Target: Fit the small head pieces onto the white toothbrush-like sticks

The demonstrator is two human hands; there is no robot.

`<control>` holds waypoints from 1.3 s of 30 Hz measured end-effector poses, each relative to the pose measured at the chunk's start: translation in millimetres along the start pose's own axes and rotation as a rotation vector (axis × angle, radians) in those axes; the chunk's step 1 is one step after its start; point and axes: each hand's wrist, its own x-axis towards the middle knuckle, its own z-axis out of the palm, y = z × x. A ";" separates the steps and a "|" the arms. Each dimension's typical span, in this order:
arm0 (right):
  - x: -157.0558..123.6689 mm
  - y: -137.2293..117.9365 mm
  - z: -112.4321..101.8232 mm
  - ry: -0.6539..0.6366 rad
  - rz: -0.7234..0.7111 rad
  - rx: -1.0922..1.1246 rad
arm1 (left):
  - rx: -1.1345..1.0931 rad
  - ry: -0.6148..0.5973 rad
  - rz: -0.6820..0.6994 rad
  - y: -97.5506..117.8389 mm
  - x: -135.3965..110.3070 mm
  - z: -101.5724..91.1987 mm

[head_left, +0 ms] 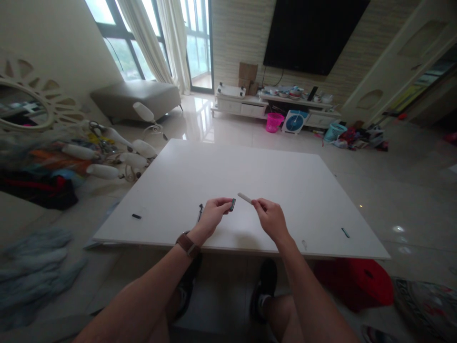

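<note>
My left hand [213, 213] is closed in a pinch on a small dark rectangular piece [233, 205], held just above the white board [285, 181]. My right hand [271, 216] is closed on a short white stick-like piece [244, 197], its free end pointing left toward the dark piece. The two pieces are close but apart. A thin dark pen-like tool [200, 212] lies on the board just left of my left hand. A brown watch [187, 244] sits on my left wrist.
A small black part [136, 216] lies on the board's left side and a small dark part [345, 232] near its right edge. A heap of lamp parts [117, 152] sits to the left, a red object [357, 281] under the board's right corner, grey cloth [32, 267] at lower left.
</note>
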 end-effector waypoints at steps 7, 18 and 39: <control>0.7 -0.3 3.3 0.013 0.036 -0.090 | 0.002 -0.004 0.000 1.2 -1.1 0.5; 1.0 -2.6 2.5 0.064 0.060 -0.065 | -0.004 -0.012 -0.010 2.2 -1.8 -0.2; 0.5 -4.7 6.5 0.077 -0.033 -0.052 | -0.038 -0.001 0.013 1.5 2.0 -3.7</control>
